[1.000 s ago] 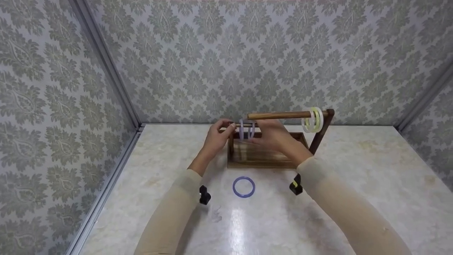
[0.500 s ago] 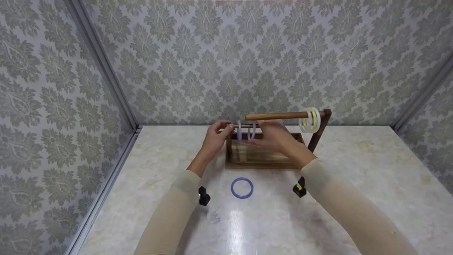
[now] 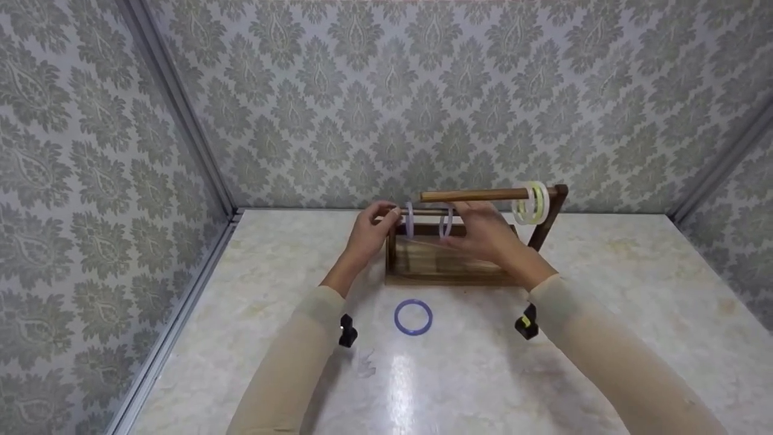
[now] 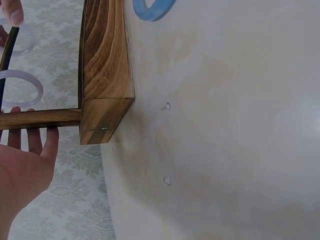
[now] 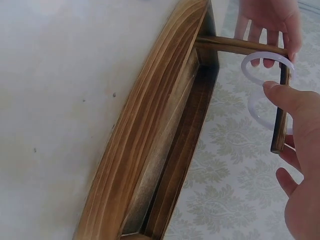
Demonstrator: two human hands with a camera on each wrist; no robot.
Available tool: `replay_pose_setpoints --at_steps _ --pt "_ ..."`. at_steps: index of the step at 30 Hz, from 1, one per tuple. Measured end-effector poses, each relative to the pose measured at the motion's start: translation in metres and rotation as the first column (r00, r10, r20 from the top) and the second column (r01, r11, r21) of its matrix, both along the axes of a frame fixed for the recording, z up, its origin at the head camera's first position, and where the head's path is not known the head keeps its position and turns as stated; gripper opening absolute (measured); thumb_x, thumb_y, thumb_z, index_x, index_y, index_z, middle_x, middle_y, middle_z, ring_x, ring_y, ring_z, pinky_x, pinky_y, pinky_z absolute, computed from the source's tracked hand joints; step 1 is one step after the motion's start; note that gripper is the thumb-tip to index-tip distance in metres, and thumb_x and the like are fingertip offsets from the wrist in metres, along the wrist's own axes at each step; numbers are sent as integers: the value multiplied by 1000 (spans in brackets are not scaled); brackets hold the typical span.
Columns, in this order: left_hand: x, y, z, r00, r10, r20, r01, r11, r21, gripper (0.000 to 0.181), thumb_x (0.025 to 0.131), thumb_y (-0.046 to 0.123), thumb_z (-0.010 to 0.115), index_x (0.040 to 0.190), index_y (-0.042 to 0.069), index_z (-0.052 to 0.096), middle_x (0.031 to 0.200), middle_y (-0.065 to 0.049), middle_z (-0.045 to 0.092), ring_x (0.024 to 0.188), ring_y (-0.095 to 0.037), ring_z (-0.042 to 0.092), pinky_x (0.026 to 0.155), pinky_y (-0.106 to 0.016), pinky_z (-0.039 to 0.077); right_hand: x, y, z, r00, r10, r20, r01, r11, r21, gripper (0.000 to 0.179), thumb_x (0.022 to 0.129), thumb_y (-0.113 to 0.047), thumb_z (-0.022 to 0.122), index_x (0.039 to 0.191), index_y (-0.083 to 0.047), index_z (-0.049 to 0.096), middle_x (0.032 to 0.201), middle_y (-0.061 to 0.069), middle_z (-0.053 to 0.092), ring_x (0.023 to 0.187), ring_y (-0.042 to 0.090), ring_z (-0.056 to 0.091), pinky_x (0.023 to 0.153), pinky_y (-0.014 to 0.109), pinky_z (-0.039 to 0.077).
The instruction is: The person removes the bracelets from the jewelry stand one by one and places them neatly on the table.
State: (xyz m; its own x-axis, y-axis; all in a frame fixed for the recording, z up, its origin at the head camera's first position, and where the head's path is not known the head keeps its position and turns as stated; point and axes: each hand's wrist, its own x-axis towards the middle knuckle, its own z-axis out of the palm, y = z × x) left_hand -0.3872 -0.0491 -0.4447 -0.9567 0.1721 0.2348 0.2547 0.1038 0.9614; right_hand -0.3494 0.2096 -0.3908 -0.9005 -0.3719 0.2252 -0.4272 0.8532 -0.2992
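A wooden bangle stand (image 3: pixel 435 261) with a tray base and two horizontal rods sits toward the back of the table. My left hand (image 3: pixel 371 234) grips its left post (image 4: pixel 45 118), fingers behind the wood and thumb at the top corner. Over the lower rod (image 5: pixel 280 120) hang two lavender bangles. One bangle (image 3: pixel 410 221) is close to the left post. The other bangle (image 5: pixel 252 107) is pinched by my right hand (image 3: pixel 484 234) near the rod's free end. A blue-violet bangle (image 3: pixel 397 317) lies flat on the table in front of the stand.
White (image 3: pixel 547 203) and yellow (image 3: pixel 537 190) bangles hang on the upper rod (image 3: pixel 471 195), beside the dark right post (image 3: pixel 546 226). Patterned wall panels (image 3: pixel 392 109) rise behind the table (image 3: pixel 290 260) and along its left side.
My right hand has moved right along the lower rod with its lavender bangle, widening the gap to the other one. The left hand keeps its hold on the post.
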Motion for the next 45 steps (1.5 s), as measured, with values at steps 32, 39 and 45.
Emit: replay_pose_setpoints --at_steps 32,39,45 --pt "-2 -1 -3 1000 -14 21 14 1000 13 30 107 38 65 125 14 70 117 -9 66 110 -23 65 100 -47 54 9 32 -12 998 8 -61 -15 993 -115 75 91 -30 88 153 -7 51 147 16 56 138 38 51 109 59 46" --pt "-1 -3 -1 999 -34 26 33 998 44 33 109 35 63 129 10 68 118 -10 66 116 -32 66 101 -47 54 14 35 -17 997 47 -67 -55 991 -119 78 88 -29 90 151 -2 52 145 19 57 136 39 54 108 57 48" --pt "-1 -2 -3 999 -42 22 41 998 47 37 109 35 63 131 6 67 115 -9 65 116 -33 65 102 -46 54 24 40 -23 998 53 -46 -59 987 -148 79 87 -29 91 150 -2 52 146 19 57 133 39 56 106 57 49"
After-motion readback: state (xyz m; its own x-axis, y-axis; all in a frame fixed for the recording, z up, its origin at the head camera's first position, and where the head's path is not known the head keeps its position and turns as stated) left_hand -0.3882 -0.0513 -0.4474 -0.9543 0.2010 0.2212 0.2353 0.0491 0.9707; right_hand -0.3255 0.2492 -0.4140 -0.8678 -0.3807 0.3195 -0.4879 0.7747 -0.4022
